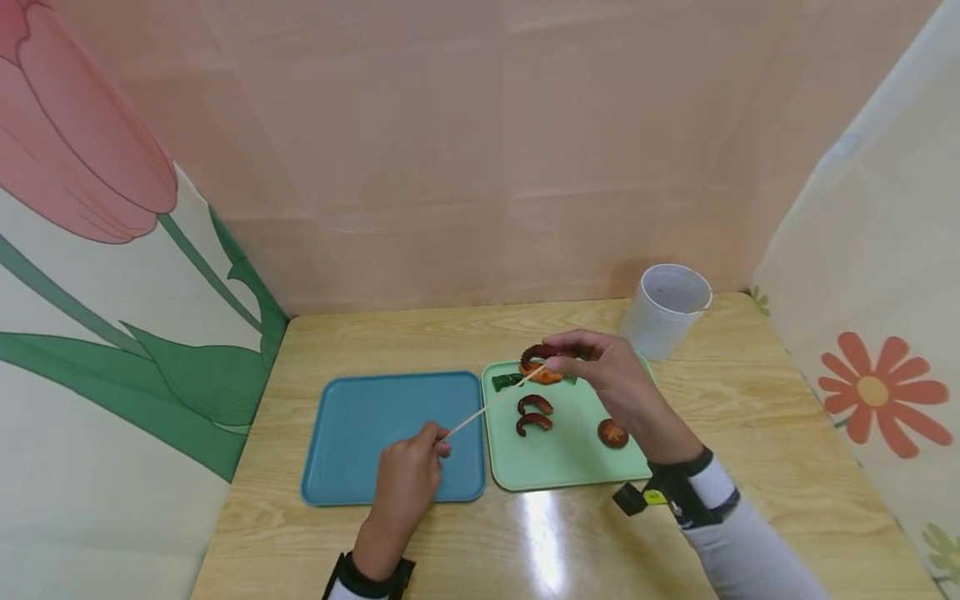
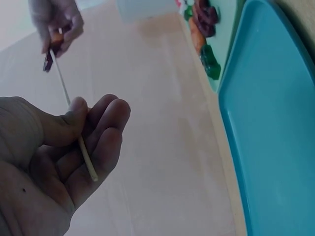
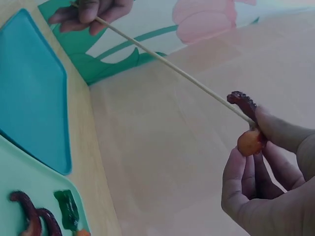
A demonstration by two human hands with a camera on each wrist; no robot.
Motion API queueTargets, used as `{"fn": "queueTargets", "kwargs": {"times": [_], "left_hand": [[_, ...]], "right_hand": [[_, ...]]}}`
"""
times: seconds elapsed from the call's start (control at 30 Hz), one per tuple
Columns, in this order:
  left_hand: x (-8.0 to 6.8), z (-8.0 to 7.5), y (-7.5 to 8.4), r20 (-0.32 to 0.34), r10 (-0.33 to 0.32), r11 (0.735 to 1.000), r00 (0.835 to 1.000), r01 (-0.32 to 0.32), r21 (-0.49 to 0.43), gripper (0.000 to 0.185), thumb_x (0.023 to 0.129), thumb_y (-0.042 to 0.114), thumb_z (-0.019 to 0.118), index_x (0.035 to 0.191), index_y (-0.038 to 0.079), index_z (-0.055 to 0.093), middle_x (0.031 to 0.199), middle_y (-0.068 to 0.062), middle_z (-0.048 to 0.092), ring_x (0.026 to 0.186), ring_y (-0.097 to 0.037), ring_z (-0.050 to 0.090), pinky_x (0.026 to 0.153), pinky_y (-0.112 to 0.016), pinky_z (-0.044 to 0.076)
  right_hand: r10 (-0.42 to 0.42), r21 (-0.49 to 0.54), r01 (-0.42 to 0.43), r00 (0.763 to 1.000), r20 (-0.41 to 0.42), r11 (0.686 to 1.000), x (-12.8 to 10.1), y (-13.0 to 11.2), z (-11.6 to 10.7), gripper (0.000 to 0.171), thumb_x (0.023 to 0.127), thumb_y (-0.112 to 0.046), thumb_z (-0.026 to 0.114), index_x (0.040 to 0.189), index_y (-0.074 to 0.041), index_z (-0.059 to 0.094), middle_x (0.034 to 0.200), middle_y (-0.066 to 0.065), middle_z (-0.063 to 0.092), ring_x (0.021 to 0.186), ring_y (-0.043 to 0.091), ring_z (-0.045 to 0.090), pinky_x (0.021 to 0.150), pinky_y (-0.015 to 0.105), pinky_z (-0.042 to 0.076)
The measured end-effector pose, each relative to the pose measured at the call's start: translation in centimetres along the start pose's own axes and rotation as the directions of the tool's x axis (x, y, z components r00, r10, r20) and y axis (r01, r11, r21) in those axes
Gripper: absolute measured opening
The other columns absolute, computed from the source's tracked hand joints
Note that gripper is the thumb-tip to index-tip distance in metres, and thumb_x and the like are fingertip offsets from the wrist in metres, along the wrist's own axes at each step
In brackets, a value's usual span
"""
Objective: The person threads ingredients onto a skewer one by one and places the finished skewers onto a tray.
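Note:
Between thumb and fingers, my left hand [image 1: 408, 475] pinches a thin wooden skewer [image 1: 487, 408] near its lower end, which pokes out past the fingers in the left wrist view. The skewer slants up to my right hand [image 1: 618, 379], whose thumb and fingers pinch a dark red, curled octopus tentacle piece [image 3: 244, 105] with an orange end [image 3: 251, 142]. In the right wrist view the skewer's far tip meets this piece; whether it has gone in I cannot tell. Both hands are raised, the right one over the back of the green tray [image 1: 570, 462].
Two more tentacle pieces [image 1: 535, 405] lie on the green tray, with a brown mushroom cap [image 1: 612, 433], a green pepper-like piece [image 1: 507, 382] and an orange piece [image 1: 542, 376]. Left of it lies a blue tray [image 1: 390, 417]. Behind the right hand stands a whitish cup [image 1: 660, 321].

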State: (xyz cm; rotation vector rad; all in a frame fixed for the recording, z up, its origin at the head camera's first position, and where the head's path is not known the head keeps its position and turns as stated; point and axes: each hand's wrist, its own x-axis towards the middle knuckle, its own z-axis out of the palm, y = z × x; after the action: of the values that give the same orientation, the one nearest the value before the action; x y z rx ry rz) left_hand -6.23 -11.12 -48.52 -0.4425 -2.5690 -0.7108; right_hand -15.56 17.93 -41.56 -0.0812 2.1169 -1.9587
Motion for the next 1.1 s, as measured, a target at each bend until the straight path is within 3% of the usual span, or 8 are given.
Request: {"fn": "queueTargets", "kwargs": {"times": [0.23,0.37,0.53,0.67,1.0,1.1], "left_hand": [[0.2,0.1,0.8,-0.047,0.019,0.999,0.999,-0.021,-0.042,0.014,0.082,-0.002,0.080,0.090,0.005,0.071,0.072,-0.001,0.076,0.058,-0.007,0.070,0.052,-0.023,0.054],[0.8,0.3,1.6,-0.066,0.027,0.996,0.997,-0.032,-0.081,0.014,0.081,-0.001,0.081,0.089,0.005,0.071,0.070,0.000,0.075,0.057,-0.005,0.069,0.052,-0.019,0.053],[1.7,0.5,2.6,-0.043,0.027,0.990,0.999,-0.033,-0.137,0.008,0.086,0.001,0.077,0.090,0.004,0.071,0.071,-0.001,0.075,0.058,-0.006,0.070,0.054,-0.019,0.054],[1.9,0.4,2.9,-0.034,-0.008,0.989,0.999,0.003,-0.146,0.007,0.087,-0.001,0.075,0.090,0.004,0.071,0.072,-0.002,0.076,0.058,-0.007,0.070,0.055,-0.020,0.055],[1.4,0.5,2.3,-0.038,-0.025,0.994,0.999,0.021,-0.111,0.013,0.083,-0.003,0.079,0.087,0.007,0.071,0.069,-0.001,0.074,0.059,-0.007,0.069,0.055,-0.023,0.054],[1.3,0.3,2.1,-0.028,-0.034,0.994,0.999,0.031,-0.107,0.013,0.084,-0.003,0.079,0.088,0.007,0.071,0.070,-0.001,0.074,0.059,-0.008,0.069,0.055,-0.022,0.054]], "right_hand": [[0.020,0.045,-0.021,1.000,0.020,0.999,-0.5,0.6,1.6,0.028,0.086,-0.017,0.083,0.113,-0.013,0.076,0.105,-0.009,0.076,0.108,0.015,0.067,0.098,0.029,0.049],[0.003,0.082,-0.007,0.998,0.056,0.997,-0.7,1.1,3.2,0.024,0.084,-0.012,0.084,0.108,-0.011,0.078,0.103,-0.010,0.077,0.104,0.011,0.068,0.086,0.025,0.054],[0.002,0.065,-0.012,0.989,0.149,0.998,-1.0,1.8,5.7,0.038,0.082,-0.012,0.086,0.116,0.002,0.075,0.101,-0.004,0.077,0.086,0.009,0.069,0.065,0.024,0.053],[0.003,0.086,-0.014,0.992,0.126,0.996,-1.0,2.3,6.9,0.040,0.082,-0.009,0.086,0.118,0.005,0.073,0.098,0.000,0.078,0.072,0.010,0.064,0.056,0.024,0.049],[0.014,0.057,-0.018,0.997,0.077,0.998,-1.3,3.1,8.0,0.035,0.082,-0.008,0.085,0.116,-0.001,0.074,0.097,-0.006,0.075,0.070,0.008,0.054,0.054,0.020,0.038],[0.000,-0.016,0.001,0.993,0.118,1.000,-1.1,3.2,7.6,0.039,0.082,-0.011,0.086,0.118,-0.003,0.074,0.105,0.003,0.076,0.081,0.011,0.062,0.059,0.022,0.046]]}}
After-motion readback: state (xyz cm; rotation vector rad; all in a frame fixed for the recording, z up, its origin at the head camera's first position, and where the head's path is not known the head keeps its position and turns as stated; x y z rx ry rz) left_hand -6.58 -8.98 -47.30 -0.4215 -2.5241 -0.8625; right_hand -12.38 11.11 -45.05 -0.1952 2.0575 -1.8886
